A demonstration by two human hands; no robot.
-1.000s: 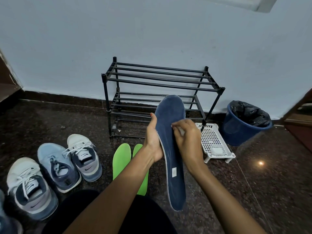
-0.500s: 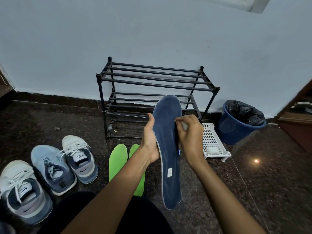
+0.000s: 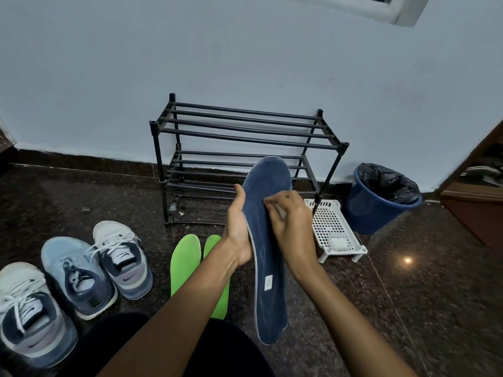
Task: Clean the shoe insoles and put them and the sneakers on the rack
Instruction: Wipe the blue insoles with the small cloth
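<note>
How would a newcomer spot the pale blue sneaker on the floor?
Find the black metal two-tier rack against the wall. Left of it, on the dark floor, stand two white-laced grey sneakers. The pale blue sneaker sits between them, alone in having blue laces.

A long dark blue insole with a pale edge and a small white label near the heel stands almost upright, toe up. The left hand grips its left edge at mid-length. The right hand pinches a small white wad against its face, just below the toe. Two bright green insoles lie flat side by side on the floor, under the left hand. Three laced sneakers, two white and one light blue, sit well left of that hand. The black two-tier rack stands beyond both hands.
</note>
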